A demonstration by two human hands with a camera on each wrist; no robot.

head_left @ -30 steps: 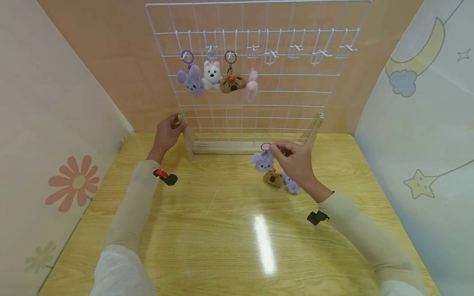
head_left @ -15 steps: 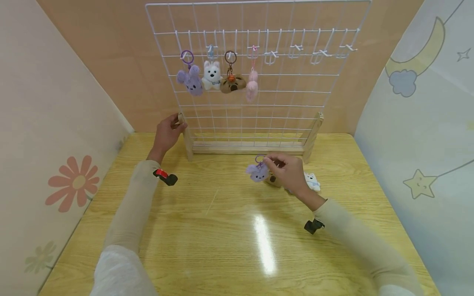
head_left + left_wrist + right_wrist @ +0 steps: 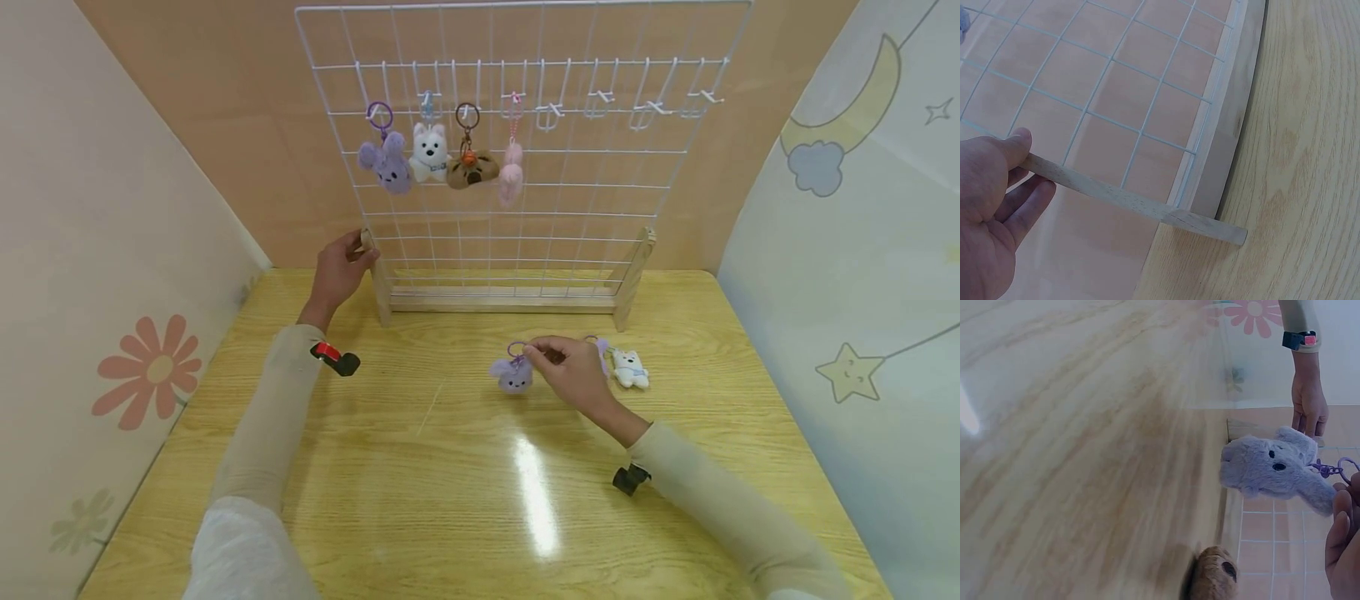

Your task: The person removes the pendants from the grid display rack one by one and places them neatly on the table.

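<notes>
My right hand (image 3: 573,375) pinches the purple ring of a fluffy lilac plush keychain (image 3: 513,377), which hangs just over the table. The right wrist view shows its eyes and long ears (image 3: 1266,465) close up. A brown plush keychain (image 3: 1213,575) lies nearby; from the head view my right hand hides it. Beyond that hand are a partly covered lilac plush keychain (image 3: 602,352) and a white dog plush keychain (image 3: 630,368). My left hand (image 3: 341,271) holds the upper end of the display rack's left wooden leg (image 3: 1135,200) between thumb and fingers.
A white wire grid (image 3: 510,225) stands at the back on a wooden base. On its hooks hang a lilac plush (image 3: 390,165), a white dog (image 3: 429,152), a brown plush (image 3: 472,169) and a pink plush (image 3: 511,171). Several bare hooks (image 3: 600,98) continue to the right.
My right hand has come down and toward me, slightly left, carrying the lilac plush keychain. The white dog plush came into sight behind it, while the brown one became covered. My left hand stayed put.
</notes>
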